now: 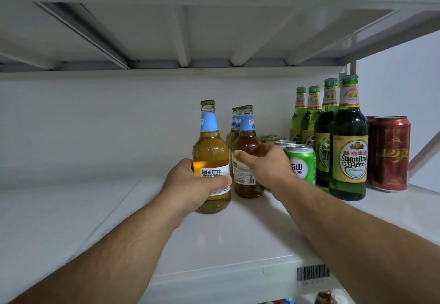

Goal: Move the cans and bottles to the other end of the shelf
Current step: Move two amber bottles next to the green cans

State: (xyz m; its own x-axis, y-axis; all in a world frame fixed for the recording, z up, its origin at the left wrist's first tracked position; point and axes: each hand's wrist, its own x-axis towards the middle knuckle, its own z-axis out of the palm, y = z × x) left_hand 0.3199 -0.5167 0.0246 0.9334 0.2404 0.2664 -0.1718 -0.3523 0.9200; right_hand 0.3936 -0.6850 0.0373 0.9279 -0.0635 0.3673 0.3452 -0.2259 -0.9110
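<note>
My left hand [190, 184] grips an amber Bahe beer bottle [210, 146] with a blue neck label, upright near the middle of the white shelf [95, 208]. My right hand [266, 163] is wrapped round a second amber bottle [247, 142] just to its right, with two more of the same kind behind it. Further right stand several green cans [302, 161], several tall green Yanjing bottles [348, 156] and red cans [390, 154] at the shelf's right end.
The shelf above [214, 30] hangs low over the bottle tops. A white back wall [95, 118] closes the rear. The shelf's left half is bare white surface. A barcode sticker [313, 272] marks the front edge; packages show on the shelf below.
</note>
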